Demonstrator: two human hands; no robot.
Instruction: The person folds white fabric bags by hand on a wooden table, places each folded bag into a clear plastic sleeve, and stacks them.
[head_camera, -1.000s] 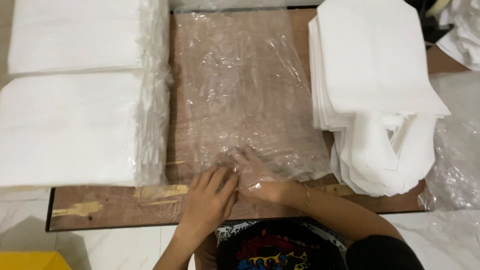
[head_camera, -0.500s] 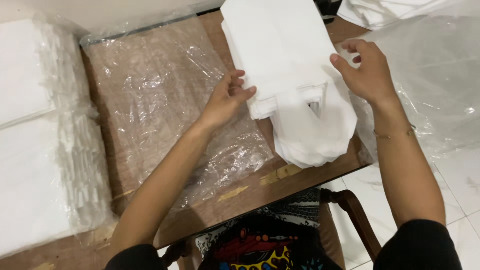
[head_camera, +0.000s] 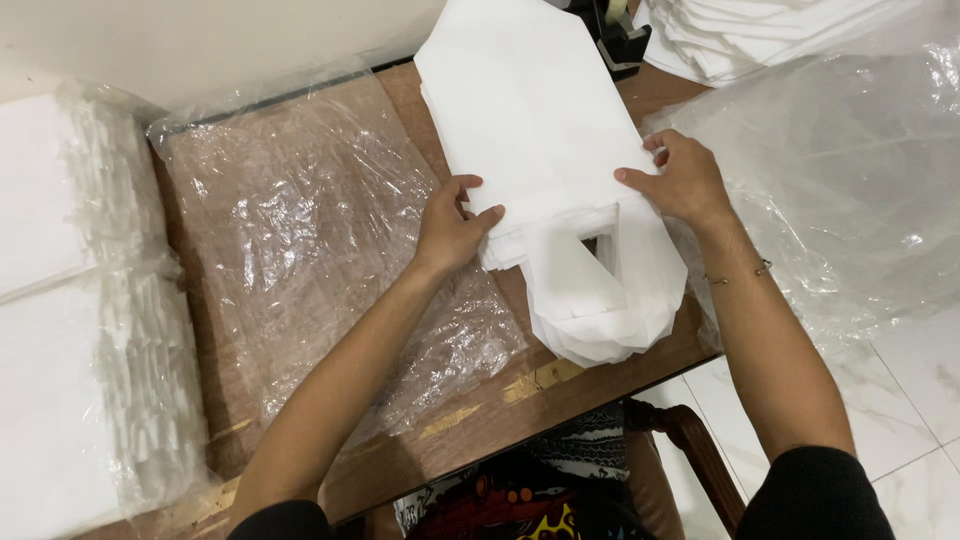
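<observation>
Both hands' grip (head_camera: 452, 228) (head_camera: 680, 180) on white bags (head_camera: 540, 130), fingertips hidden

Bright, even indoor light from above, white glare speckling the crinkled plastic sheet (head_camera: 300, 250), near blown-out whites on the bag stack (head_camera: 540, 130), soft short shadows under both forearms, mostly sharp focus, slight wide-angle stretch at edges

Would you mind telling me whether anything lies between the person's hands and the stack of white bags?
Nothing visible does: the left hand and right hand already rest directly on the stack of white bags, one at each side edge.
</observation>
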